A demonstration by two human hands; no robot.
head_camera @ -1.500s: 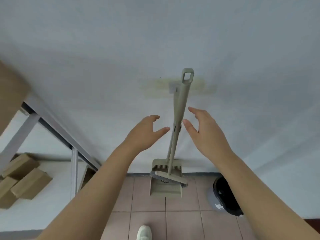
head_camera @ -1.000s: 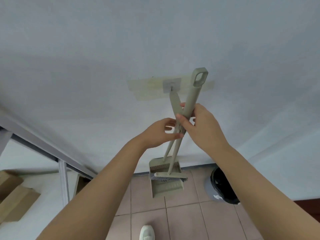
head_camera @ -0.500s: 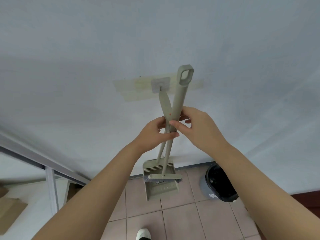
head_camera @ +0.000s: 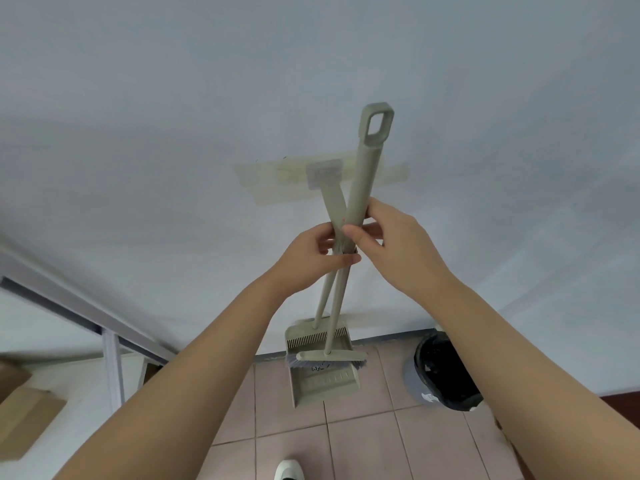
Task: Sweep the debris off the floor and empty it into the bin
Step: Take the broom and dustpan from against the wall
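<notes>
The wall (head_camera: 173,133) faces you. Against it hangs the dustpan (head_camera: 322,379), the bin (head_camera: 443,375) just right of it. Your right hand (head_camera: 391,251) grips the broom (head_camera: 360,188) handle; your left hand (head_camera: 311,261) closes around the dustpan's handle.

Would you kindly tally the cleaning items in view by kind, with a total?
Brooms: 1, the broom, gripped by the right hand
Dustpans: 1, the dustpan, its handle in the left hand
Bins: 1, the bin
Total: 3
</notes>
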